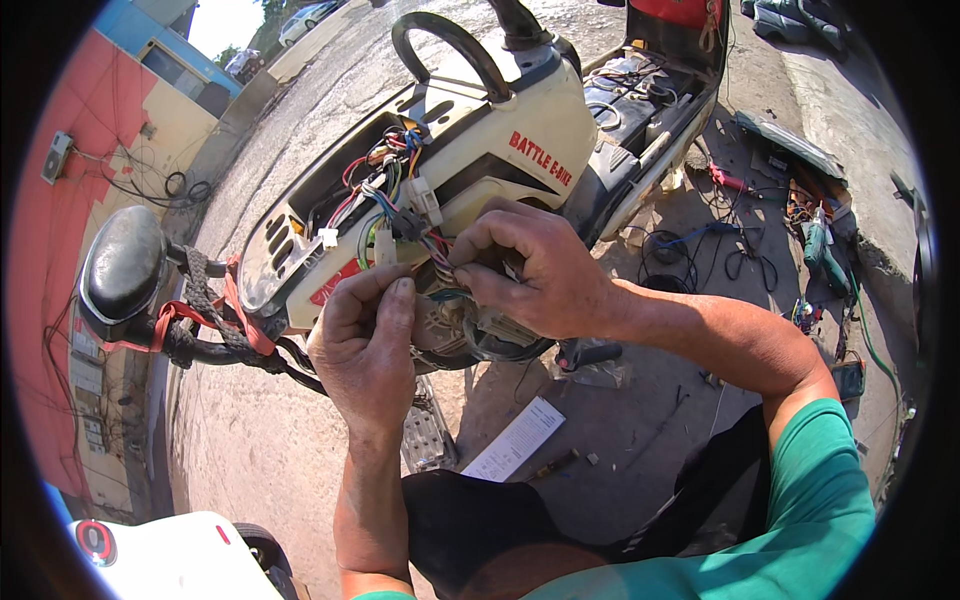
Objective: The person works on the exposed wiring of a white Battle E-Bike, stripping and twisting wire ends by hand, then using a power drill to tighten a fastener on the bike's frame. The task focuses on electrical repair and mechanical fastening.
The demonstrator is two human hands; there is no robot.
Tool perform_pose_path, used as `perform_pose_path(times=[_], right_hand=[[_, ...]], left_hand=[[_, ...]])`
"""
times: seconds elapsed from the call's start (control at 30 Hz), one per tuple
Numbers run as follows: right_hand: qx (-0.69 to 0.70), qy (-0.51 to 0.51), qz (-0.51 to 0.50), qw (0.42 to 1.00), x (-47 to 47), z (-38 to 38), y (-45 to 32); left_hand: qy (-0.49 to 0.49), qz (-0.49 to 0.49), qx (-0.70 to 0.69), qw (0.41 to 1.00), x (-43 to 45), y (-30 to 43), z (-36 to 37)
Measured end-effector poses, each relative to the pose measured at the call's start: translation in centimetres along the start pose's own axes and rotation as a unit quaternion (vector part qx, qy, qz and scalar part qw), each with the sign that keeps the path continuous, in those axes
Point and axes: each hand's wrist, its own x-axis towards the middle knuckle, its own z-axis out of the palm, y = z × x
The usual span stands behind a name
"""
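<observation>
My left hand (pixel 367 322) pinches what looks like a thin wire between thumb and forefinger, its end hidden by the fingertips. Just to its right, my right hand (pixel 536 274) has its bent fingers closed on a bundle of coloured wires (pixel 441 259). These wires hang over the side of a cream electric bike's body (pixel 517 150). A white plug connector (pixel 424 199), a dark grey connector (pixel 407 225) and a pale connector (pixel 385 246) dangle above my fingers. More wiring (pixel 375 176) spills from the open compartment in the bike's top.
The bike's black seat (pixel 124 262) is at left, tied with red strips. Batteries (pixel 630 97) sit in an open bay. A green power tool (pixel 817 240), cables (pixel 675 255), a printed white box (pixel 517 439) and a screwdriver (pixel 555 463) lie on the ground. A white vehicle (pixel 172 559) stands lower left.
</observation>
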Motion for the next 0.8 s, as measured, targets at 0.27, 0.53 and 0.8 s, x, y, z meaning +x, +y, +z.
perform_pose_path(times=[0.27,0.53,0.8], right_hand=[[0.014,-0.008,0.009,1.000,0.1,0.1,0.0],[0.005,-0.016,0.016,1.000,0.0,0.0,-0.1],[-0.017,-0.003,-0.024,1.000,-0.1,0.1,0.2]], left_hand=[[-0.025,0.106,0.147,0.983,0.5,-1.8,0.2],[-0.021,0.060,0.123,0.990,0.0,-0.5,1.7],[-0.019,-0.031,0.083,0.996,0.1,0.5,2.2]])
